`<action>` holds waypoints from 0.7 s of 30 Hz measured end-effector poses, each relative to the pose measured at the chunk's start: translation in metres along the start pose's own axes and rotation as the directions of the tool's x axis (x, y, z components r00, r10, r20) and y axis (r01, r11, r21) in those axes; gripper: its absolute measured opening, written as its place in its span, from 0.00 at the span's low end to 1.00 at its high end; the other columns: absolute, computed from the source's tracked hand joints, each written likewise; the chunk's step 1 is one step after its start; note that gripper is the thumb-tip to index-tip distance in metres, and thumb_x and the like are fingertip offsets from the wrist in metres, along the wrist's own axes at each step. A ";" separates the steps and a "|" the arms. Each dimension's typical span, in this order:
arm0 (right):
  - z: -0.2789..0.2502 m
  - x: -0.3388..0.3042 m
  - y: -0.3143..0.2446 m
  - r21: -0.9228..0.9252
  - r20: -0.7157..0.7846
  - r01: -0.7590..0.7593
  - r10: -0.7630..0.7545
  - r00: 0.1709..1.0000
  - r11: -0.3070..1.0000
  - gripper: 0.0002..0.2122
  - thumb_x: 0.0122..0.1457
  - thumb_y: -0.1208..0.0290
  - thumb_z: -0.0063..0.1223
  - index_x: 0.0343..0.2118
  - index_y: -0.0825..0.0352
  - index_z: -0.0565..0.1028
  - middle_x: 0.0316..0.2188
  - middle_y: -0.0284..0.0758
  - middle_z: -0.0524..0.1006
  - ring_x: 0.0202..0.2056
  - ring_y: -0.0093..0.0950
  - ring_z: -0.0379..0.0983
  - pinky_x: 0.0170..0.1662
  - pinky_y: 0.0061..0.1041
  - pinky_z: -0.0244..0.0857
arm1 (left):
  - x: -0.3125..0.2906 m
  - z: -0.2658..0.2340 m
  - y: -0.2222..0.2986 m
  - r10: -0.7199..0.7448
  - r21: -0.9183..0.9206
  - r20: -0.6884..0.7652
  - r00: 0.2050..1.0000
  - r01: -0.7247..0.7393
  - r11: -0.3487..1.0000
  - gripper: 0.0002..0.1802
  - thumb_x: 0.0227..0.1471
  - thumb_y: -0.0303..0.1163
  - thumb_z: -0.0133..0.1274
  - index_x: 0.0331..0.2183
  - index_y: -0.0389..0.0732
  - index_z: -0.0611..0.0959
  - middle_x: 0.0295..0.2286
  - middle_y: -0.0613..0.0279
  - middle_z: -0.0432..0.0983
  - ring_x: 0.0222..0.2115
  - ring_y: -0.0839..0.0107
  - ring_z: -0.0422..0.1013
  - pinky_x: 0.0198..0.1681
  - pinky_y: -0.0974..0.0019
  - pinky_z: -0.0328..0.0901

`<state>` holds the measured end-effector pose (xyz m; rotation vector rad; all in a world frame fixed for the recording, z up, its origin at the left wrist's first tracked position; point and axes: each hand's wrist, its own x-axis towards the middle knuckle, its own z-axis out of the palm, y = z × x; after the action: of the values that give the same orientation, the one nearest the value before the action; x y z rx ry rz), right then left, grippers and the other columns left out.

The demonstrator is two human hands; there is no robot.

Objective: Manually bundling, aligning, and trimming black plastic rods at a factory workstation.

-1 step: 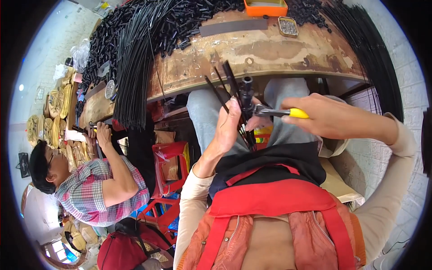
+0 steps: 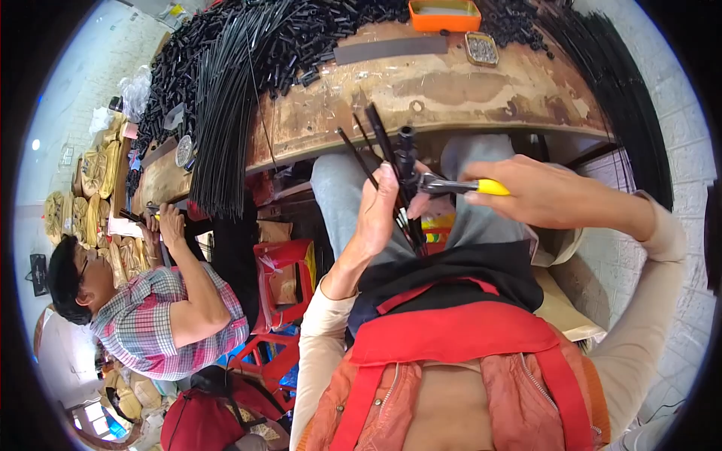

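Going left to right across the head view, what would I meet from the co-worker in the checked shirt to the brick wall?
Co-worker in checked shirt, red chair, left grip, upright black tube, yellow-handled tool, right grip, white brick wall.

- A small workshop, with parts handled by hand.
- A worn, stained wooden tabletop (image 2: 519, 90) carries a large heap of short black tubular parts (image 2: 316, 30).
- Long thin black rods lie in a thick bundle (image 2: 226, 120) over its edge, with another dark bundle (image 2: 632, 98) at the right.
- Near the back stand an orange tray (image 2: 445, 23) and a small tin (image 2: 482, 64) of little metal pieces.
- A yellow-handled hand tool (image 2: 492, 187) grips a black tubular piece (image 2: 407, 154) above the lap of a person in a red apron (image 2: 451, 331).
- A co-worker (image 2: 143, 323) sits at the left, also busy with both hands.
- Brown packages (image 2: 94, 173) are piled beyond.
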<state>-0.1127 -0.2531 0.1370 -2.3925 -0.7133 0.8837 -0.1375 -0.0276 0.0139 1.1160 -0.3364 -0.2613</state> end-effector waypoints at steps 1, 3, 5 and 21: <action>0.008 0.014 0.012 0.017 -0.061 0.094 -0.093 0.994 0.995 0.15 0.63 0.60 0.46 0.44 0.69 0.69 0.21 0.43 0.74 0.27 0.44 0.71 0.35 0.38 0.64 | 0.007 -0.006 -0.002 0.006 0.064 -0.085 0.996 0.000 0.998 0.33 0.64 0.55 0.30 0.41 0.32 0.74 0.19 0.66 0.68 0.20 0.76 0.65 0.28 0.71 0.62; 0.018 0.042 0.042 0.008 -0.271 0.175 -0.166 0.948 0.985 0.19 0.62 0.56 0.47 0.48 0.68 0.67 0.29 0.47 0.75 0.35 0.44 0.73 0.39 0.40 0.64 | 0.009 -0.023 0.006 0.048 0.098 -0.306 0.951 -0.019 0.995 0.32 0.64 0.54 0.31 0.41 0.33 0.75 0.19 0.66 0.68 0.19 0.77 0.64 0.25 0.71 0.60; 0.014 0.064 0.086 -0.204 -0.428 -0.078 -0.017 0.903 0.976 0.22 0.60 0.53 0.49 0.47 0.67 0.66 0.37 0.51 0.73 0.43 0.45 0.70 0.43 0.41 0.64 | 0.005 -0.036 0.039 0.152 0.207 -0.614 0.774 -0.028 0.978 0.31 0.64 0.54 0.33 0.40 0.35 0.76 0.18 0.68 0.67 0.18 0.77 0.63 0.22 0.72 0.57; 0.097 -0.025 0.075 0.460 -0.843 0.734 -0.015 0.538 0.500 0.17 0.52 0.75 0.59 0.44 0.67 0.67 0.35 0.35 0.70 0.26 0.20 0.71 0.22 0.14 0.67 | 0.012 0.013 0.041 -0.065 -0.505 -0.723 0.688 -0.462 0.729 0.28 0.63 0.53 0.33 0.33 0.34 0.71 0.23 0.58 0.67 0.27 0.64 0.66 0.39 0.60 0.65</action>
<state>-0.1744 -0.2994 0.0382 -1.3740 -0.3765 -0.1340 -0.1298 -0.0262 0.0576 0.3772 0.3223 0.2736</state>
